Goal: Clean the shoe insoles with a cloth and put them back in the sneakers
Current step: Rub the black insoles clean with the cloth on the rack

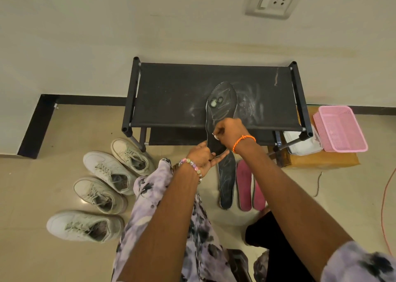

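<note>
Wiping the dark insole at the rack's front edge, my right hand pinches the cloth; my left hand grips its heel; I'd press firmly.

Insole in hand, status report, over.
Left hand grips black insole at heel. Right hand pinches cloth against it. Three insoles on floor, four sneakers empty. Nothing blocking.

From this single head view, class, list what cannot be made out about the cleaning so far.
1. The cloth: only a white scrap shows; the right hand curls over the rest.
2. The heel of the held black insole: covered by the left hand.
3. The second pink insole: partly behind the right forearm.
4. Inside the sneakers: too dark to tell.
</note>
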